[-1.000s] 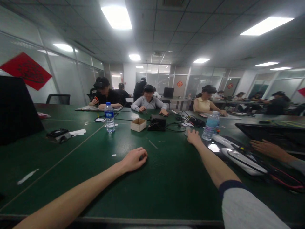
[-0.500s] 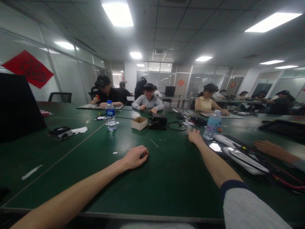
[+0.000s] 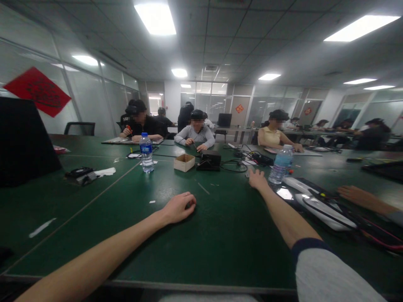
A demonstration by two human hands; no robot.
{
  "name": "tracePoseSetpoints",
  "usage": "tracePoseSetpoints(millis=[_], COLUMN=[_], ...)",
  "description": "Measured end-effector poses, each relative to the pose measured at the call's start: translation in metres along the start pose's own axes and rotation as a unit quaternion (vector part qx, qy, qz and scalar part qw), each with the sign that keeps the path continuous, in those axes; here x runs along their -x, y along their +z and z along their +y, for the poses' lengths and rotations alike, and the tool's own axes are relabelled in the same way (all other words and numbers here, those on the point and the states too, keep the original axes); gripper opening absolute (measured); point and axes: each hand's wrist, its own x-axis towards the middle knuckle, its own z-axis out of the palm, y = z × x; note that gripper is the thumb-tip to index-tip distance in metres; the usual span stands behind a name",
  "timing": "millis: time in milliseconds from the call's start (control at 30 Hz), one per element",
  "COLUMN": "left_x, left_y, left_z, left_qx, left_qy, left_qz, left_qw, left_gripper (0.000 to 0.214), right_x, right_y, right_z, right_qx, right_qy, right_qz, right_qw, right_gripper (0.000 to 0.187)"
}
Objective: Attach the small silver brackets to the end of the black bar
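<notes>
My left hand (image 3: 180, 207) rests on the green table (image 3: 201, 247), fingers loosely curled in toward the thumb, with nothing visible in it. My right hand (image 3: 258, 179) reaches farther forward, palm down with its fingers spread. A small greyish item (image 3: 247, 175) lies by its left fingertips; whether they touch it I cannot tell. Just right of that hand stands a water bottle with a blue label (image 3: 281, 164). Ahead, between my hands, are a small open cardboard box (image 3: 184, 162) and a black box-like device (image 3: 209, 160).
Another bottle (image 3: 146, 153) stands at left. Tangled black cables (image 3: 256, 158) lie beyond my right hand. A white-and-black device (image 3: 324, 208) sits beside my right forearm, near another person's hand (image 3: 351, 193). A black panel (image 3: 25, 142) rises at far left. Several people sit across the table.
My hands have stayed in place. The dark flat object at the far right has shifted rightward. The person opposite has moved their hands slightly.
</notes>
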Motion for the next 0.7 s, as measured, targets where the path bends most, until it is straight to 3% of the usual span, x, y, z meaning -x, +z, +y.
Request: tracePoseSetpoints(millis=[233,433,700], left_x=[0.0004,0.0008,0.0013], left_y=[-0.0004,-0.001,-0.0018], left_z=[0.0003,-0.0002,0.0], left_qx=[0.002,0.008,0.006], left_qy=[-0.004,-0.009,-0.012], left_qz=[-0.002,-0.007,-0.007], left_qw=[1.0,1.0,1.0], left_gripper=[0.011,0.011,0.01], right_x=[-0.0007,-0.0024,-0.0015], right_y=[0.0008,0.0012,0.0003], right_z=[-0.0001,-0.0009,-0.0016], right_qx=[0.005,-0.001,-0.007], right_qy=[-0.003,-0.001,-0.009], right_qz=[-0.003,0.002,-0.001], right_qw=[1.0,1.0,1.0], right_gripper=[0.044,0.052,0.042])
